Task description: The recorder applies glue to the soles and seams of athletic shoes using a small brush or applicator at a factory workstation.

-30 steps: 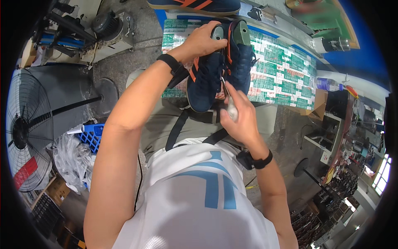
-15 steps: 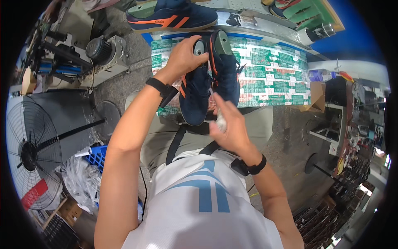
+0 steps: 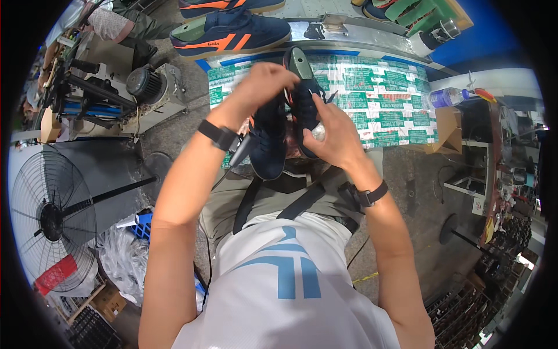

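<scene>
Two navy sneakers lie side by side on the table, toes toward me. The left sneaker (image 3: 268, 152) is partly covered by my left forearm and hand. On the right sneaker (image 3: 304, 107) the pale green insole shows at the heel, and a loose dark lace end sticks out on its right side. My left hand (image 3: 260, 88) hovers over the sneakers, its fingers curled in a pinch by the right sneaker's opening; what they hold, if anything, is hidden. My right hand (image 3: 336, 135) is at that sneaker's right side, thumb and forefinger apart, forefinger tip by the laces.
The table top (image 3: 389, 104) is covered with green-and-white printed tape. Beyond it, more navy-and-orange sneakers (image 3: 232, 36) stand along a metal ledge (image 3: 349, 42). A plastic bottle (image 3: 447, 97) lies at the right, above a cardboard box (image 3: 446, 131). A fan (image 3: 51, 221) stands at left.
My left hand has let go of the left sneaker's heel and moved right, to the right sneaker's opening. The right hand has risen from the toes to that sneaker's side.
</scene>
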A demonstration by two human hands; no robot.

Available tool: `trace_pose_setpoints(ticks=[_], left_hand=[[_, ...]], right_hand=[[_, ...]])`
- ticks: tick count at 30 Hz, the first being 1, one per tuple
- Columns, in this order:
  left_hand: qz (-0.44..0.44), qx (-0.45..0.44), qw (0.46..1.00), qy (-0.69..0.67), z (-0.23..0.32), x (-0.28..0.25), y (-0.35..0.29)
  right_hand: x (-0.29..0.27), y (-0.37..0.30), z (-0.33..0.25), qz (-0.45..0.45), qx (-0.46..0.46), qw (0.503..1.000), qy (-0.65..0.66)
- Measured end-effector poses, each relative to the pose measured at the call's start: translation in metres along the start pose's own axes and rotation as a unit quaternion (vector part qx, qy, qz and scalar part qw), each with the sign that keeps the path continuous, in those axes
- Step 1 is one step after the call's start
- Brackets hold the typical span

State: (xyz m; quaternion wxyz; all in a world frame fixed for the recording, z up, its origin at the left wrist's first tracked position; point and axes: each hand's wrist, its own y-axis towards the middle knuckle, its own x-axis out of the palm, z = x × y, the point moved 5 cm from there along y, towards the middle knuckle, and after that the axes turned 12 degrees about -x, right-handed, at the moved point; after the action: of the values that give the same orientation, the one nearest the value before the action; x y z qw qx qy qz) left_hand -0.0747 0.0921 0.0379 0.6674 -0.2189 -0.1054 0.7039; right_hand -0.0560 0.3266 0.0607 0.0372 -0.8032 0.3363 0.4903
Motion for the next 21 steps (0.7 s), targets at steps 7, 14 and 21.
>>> trace_pose_setpoints(ticks=[7, 14, 21], left_hand=[[0.258, 0.156, 0.936, 0.184, 0.017, -0.031, 0.028], [0.147, 0.046, 0.952, 0.265, 0.02, 0.009, 0.056], [0.176, 0.044, 0.96, 0.213, -0.001, -0.001, 0.075]], right_hand=[[0.003, 0.011, -0.003, -0.013, -0.092, 0.995, -0.022], [-0.006, 0.011, -0.001, -0.028, -0.033, 0.999, 0.009], [0.023, 0.025, -0.038, -0.008, -0.004, 0.992, 0.126]])
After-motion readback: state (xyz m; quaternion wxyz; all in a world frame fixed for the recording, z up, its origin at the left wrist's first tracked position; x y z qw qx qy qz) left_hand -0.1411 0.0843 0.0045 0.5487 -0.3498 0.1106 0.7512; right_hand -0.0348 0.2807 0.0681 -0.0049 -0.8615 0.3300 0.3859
